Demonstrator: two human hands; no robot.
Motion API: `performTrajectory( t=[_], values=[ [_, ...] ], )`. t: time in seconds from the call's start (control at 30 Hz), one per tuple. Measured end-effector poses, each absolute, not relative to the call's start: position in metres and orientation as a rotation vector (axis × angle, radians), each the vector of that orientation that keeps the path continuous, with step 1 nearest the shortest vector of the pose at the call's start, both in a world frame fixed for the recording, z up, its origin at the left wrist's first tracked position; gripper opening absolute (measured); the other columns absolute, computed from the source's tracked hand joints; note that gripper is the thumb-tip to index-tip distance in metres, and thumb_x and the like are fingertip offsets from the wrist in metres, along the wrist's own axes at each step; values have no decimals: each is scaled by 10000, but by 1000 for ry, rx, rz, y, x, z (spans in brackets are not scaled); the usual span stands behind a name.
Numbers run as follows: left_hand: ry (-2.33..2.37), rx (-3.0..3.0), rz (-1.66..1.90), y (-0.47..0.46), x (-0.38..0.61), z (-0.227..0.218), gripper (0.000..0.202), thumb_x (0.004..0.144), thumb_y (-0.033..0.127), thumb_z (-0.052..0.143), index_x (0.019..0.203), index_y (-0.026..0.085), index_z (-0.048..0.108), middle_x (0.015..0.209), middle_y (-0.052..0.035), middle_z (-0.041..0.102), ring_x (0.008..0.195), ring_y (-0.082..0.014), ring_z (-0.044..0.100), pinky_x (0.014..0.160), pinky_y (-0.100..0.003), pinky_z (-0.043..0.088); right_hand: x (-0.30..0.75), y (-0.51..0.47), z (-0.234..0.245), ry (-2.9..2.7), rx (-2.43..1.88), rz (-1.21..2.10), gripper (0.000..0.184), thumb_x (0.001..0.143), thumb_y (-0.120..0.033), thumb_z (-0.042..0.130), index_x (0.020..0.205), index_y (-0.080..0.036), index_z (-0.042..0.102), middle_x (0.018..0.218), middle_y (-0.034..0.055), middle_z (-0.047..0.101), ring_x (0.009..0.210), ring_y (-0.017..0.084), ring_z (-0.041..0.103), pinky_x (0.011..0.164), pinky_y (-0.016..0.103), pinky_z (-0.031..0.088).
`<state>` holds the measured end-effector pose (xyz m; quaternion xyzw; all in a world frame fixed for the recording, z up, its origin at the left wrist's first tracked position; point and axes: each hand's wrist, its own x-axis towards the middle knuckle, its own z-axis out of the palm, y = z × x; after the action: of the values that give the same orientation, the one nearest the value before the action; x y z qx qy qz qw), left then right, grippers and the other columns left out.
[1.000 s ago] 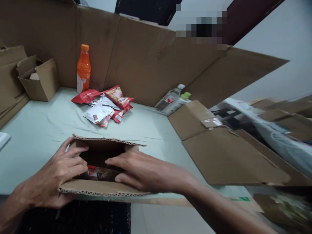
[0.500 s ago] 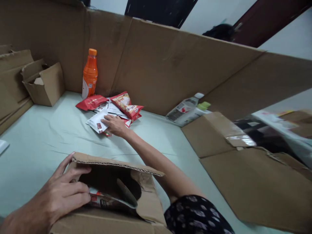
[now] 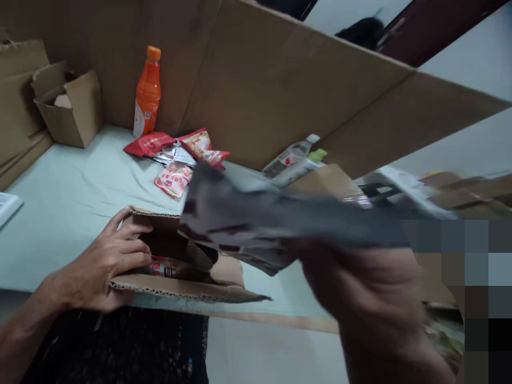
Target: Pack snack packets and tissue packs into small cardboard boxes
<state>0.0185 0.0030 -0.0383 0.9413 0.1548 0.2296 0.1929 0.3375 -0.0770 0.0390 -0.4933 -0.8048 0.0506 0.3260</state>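
My left hand (image 3: 108, 261) grips the left side of an open cardboard box (image 3: 188, 288) near the front edge of the table. Part of a printed packet (image 3: 166, 266) shows inside the box. Close to the camera, my right hand (image 3: 368, 298) is closed on a sachet (image 3: 240, 218), grey and blurred by motion. This sachet hangs over the right part of the box and hides some of it. Farther back lie a pink packet (image 3: 174, 178), a red packet (image 3: 150, 144) and several other snack packets in a loose pile.
An orange bottle (image 3: 148, 96) stands against the cardboard wall (image 3: 260, 80). Small cardboard boxes (image 3: 68, 109) occupy the back left. Toward the right, a clear bottle (image 3: 292, 157) and a green-capped bottle (image 3: 300, 169) lie tilted. A white object (image 3: 8, 208) sits at the left edge.
My right hand has lifted the white sachet off the pile and brought it toward me, uncovering the pink packet. The box now tilts differently in my left hand, its near flap showing.
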Motion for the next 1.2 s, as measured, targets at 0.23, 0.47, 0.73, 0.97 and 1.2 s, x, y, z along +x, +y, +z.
performTrajectory(
  t=[0.23, 0.47, 0.73, 0.97, 1.2],
  values=[
    [445, 2693, 673, -1, 16, -37, 343, 769, 160, 576, 1084, 240, 687, 995, -32, 757, 1295, -314, 594, 1281, -673, 144, 303, -72, 43, -2497, -1445, 263, 331, 907, -30, 508, 987, -246, 746, 876, 27, 796, 705, 154, 701, 628, 250, 485],
    [512, 2676, 1021, -9, 14, -53, 367, 723, 165, 660, 1086, 214, 647, 1194, -131, 624, 1318, -335, 551, 1232, -645, 351, 265, -18, 23, -2841, -1688, 613, 259, 870, -24, 555, 935, -176, 755, 873, 75, 779, 721, 173, 639, 596, 273, 318],
    [427, 2678, 741, -5, 14, -44, 292, 749, 196, 644, 1037, 225, 685, 1105, -67, 760, 1280, -316, 623, 1315, -616, 180, 287, -28, 32, -2612, -1301, 852, 395, 1056, -304, 493, 1388, -167, 655, 1126, 120, 798, 944, 222, 743, 808, 337, 552],
    [507, 2635, 831, -3, 19, -54, 298, 746, 269, 653, 1041, 233, 669, 1132, -70, 756, 1299, -309, 617, 1314, -570, 203, 346, 73, -8, -2310, -1673, 34, 383, 974, -141, 538, 1311, -193, 712, 1352, 137, 722, 1219, 289, 669, 994, 430, 535],
    [578, 2691, 750, -7, 18, -48, 430, 695, 294, 686, 1120, 249, 638, 1250, -85, 719, 1343, -330, 574, 1305, -571, 229, 314, 168, -106, -2528, -1612, 104, 477, 965, -40, 476, 1393, -158, 651, 1586, 173, 533, 1477, 328, 445, 1182, 514, 334]
  ],
)
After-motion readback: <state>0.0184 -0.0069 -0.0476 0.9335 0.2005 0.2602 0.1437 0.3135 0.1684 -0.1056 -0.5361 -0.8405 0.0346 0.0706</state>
